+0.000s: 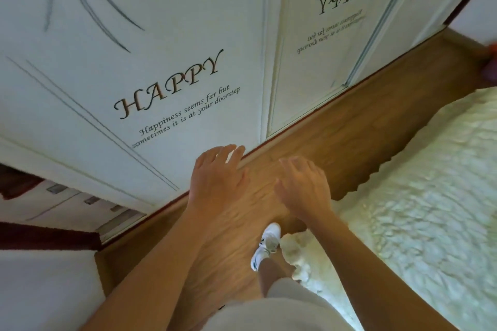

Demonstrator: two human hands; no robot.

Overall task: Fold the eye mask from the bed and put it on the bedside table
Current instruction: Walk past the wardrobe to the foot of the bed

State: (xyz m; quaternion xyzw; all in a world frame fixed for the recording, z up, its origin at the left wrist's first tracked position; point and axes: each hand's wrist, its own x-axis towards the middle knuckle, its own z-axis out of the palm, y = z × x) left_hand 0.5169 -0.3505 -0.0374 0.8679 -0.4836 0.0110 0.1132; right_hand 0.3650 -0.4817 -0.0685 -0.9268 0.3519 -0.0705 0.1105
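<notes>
My left hand (217, 172) is held out over the wooden floor, fingers spread and empty, its tips near the foot of a white wardrobe door. My right hand (304, 185) hovers beside it, fingers loosely curled downward, holding nothing. The bed (430, 196), covered in a white textured spread, fills the right side. No eye mask and no bedside table can be seen in this view.
White sliding wardrobe doors (161, 62) printed with "HAPPY" run along the left and far side. A narrow strip of wooden floor (336, 131) lies between wardrobe and bed. My white shoe (266, 244) steps on the floor by the bed's corner.
</notes>
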